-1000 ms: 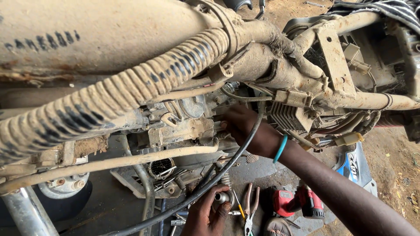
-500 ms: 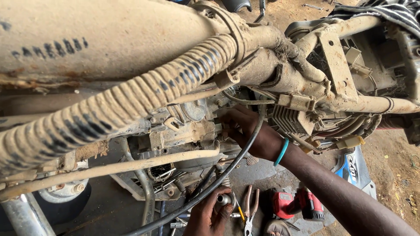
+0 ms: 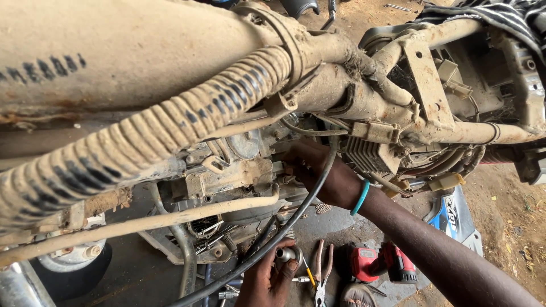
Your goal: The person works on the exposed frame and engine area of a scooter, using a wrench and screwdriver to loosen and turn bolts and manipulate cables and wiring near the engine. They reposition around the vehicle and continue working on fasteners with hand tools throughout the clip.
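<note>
Head view: left hand grips a socket tool; right hand pinches engine parts.

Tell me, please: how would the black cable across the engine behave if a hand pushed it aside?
The black cable hangs in a long free curve, so it would probably bend easily and swing back. It looks thin, so likely light. It runs close by the right hand and passes the left hand, so a push might drag it against them.

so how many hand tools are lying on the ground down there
2 that I can make out: red-handled pliers just right of the left hand, and a red power tool right of the pliers, under the right forearm. More may be hidden behind the engine.
</note>
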